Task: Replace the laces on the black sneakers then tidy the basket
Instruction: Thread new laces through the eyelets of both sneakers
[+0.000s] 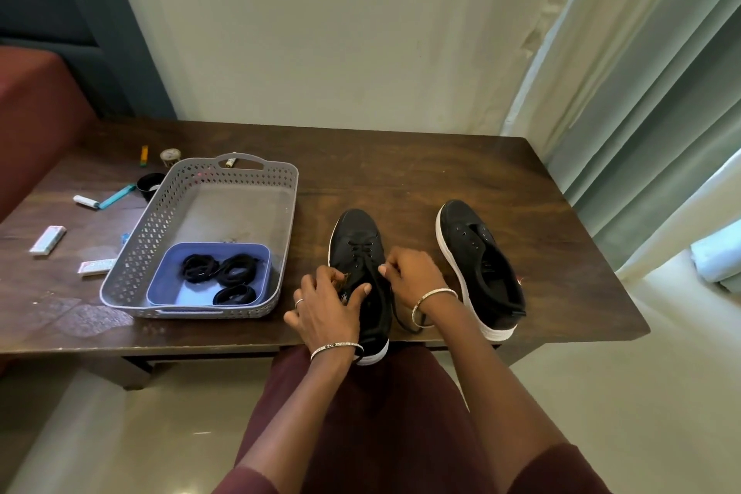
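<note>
Two black sneakers with white soles stand on the dark wooden table (421,172). The left sneaker (355,237) sits at the front edge with a black lace (399,317) partly threaded through its lower eyelets. My left hand (326,305) grips the shoe's left side near the tongue. My right hand (409,269) pinches the lace above the eyelets, and a loose lace end trails below my wrist. The right sneaker (477,265) stands apart with no lace in it. A grey perforated basket (160,221) holds a blue tray (168,277) with bundled black laces (222,271).
Left of the basket lie small items: white packets (48,240), a white tube (86,201), a teal pen (116,196), a black cup (149,184), an orange marker (143,156) and a tape roll (170,156). A curtain (641,112) hangs at the right, and a red seat (36,112) stands at the left.
</note>
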Demonstrator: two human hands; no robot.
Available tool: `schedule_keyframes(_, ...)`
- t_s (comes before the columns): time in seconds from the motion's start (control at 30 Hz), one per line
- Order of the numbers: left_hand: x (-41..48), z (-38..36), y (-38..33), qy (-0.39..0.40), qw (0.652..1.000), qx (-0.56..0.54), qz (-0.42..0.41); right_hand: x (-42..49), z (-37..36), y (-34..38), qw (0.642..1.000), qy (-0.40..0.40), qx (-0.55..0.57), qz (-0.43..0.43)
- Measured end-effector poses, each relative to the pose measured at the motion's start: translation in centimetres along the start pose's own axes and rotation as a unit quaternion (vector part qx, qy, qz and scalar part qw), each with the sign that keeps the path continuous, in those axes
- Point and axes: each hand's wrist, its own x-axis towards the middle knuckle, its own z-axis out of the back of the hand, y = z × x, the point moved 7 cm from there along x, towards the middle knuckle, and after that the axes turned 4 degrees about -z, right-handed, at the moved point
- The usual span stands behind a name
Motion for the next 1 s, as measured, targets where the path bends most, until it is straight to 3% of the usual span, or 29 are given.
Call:
schedule_keyframes(0.3,3.7,1.8,-2.1,0.021,0.994,-0.072,-0.08,0.2,0.2,-0.5,0.993,-0.027,0.114,-0.024)
schedule_keyframes(0.53,6.1,2.9,-4.1,-0.009,0.991,0.028,-0.134,-0.1,0.0,-1.4,0.98,-0.018,0.181,-0.076)
schedule_keyframes(0.63,5.0,2.9,-3.0,-0.024,0.993,-0.008,-0.111,-0.5,-0.3,-1.5,0.961,0.005,0.256,-0.101)
schedule_keyframes(0.8,2.9,1.1,-2.3,0.022,0.993,-0.1,-0.063,-0.4,-0.9,-0.8,0.933,0.03,0.329,-0.141)
schedule_keyframes(1.0,2.8,-0.1,-1.6,0.052,0.992,-0.11,-0.034,0.2,0.5,0.2,0.903,0.077,0.383,-0.176)
